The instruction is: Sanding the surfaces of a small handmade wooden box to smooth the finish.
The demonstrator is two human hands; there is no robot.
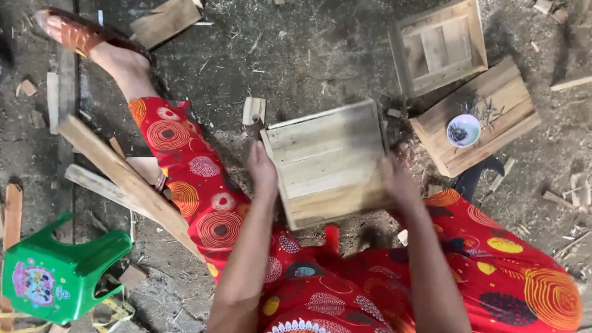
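Wooden box (327, 161) at frame centre, slatted face up, held off the dirt floor (308, 49) between both hands. Left hand (262, 171) at 9 o'clock of the box, fingers closed on its left edge; right hand (399, 182) at 3 o'clock, closed on the right edge. Bare floor lies at 12 o'clock of the box; scrap and chips crowd the other sides. A second box (438, 46), open side up and empty, sits at 1 o'clock. Beside it, on a flat wooden panel (475, 117), a small white bowl (463, 130) holds dark nails, more scattered just beside it. Green plastic stool (55, 271) at 8 o'clock, near a long plank (129, 182). Fingertips are hidden under the box; a dark tool (481, 176) below the panel is hard to make out.
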